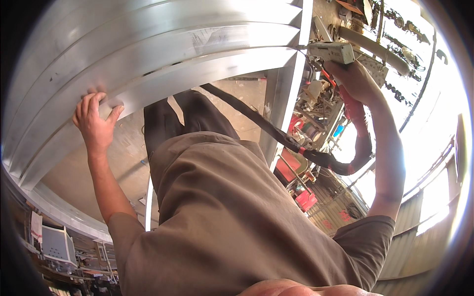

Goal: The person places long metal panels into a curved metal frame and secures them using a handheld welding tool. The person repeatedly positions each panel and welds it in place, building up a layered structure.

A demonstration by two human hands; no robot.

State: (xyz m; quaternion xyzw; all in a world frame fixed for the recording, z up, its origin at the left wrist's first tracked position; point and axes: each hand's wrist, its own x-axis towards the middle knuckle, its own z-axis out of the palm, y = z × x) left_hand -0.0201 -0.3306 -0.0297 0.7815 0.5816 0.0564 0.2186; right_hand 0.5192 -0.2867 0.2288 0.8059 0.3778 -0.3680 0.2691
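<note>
Large silvery metal slats (232,64) stretch side by side across the upper left. My left hand (94,121) touches the lowest ones, fingertips bent against the shiny surface and thumb apart, gripping nothing. Over at the upper right, my right hand (356,81) is wrapped round a pistol-shaped welding gun (330,51) with a pale grey body. Its thin tip points left, at the slat ends beside an upright metal bar (292,93). I cannot tell whether the tip touches the metal. A thick black hose (256,118) with red wrapping near the grip loops down from the gun.
The hose crosses in front of my body and runs past my dark trousers. Beyond the bar lie cluttered tools and parts (313,98), with a red container (306,200) lower down. Corrugated sheeting (414,232) is at the right. Shelving and equipment (59,244) show at the lower left.
</note>
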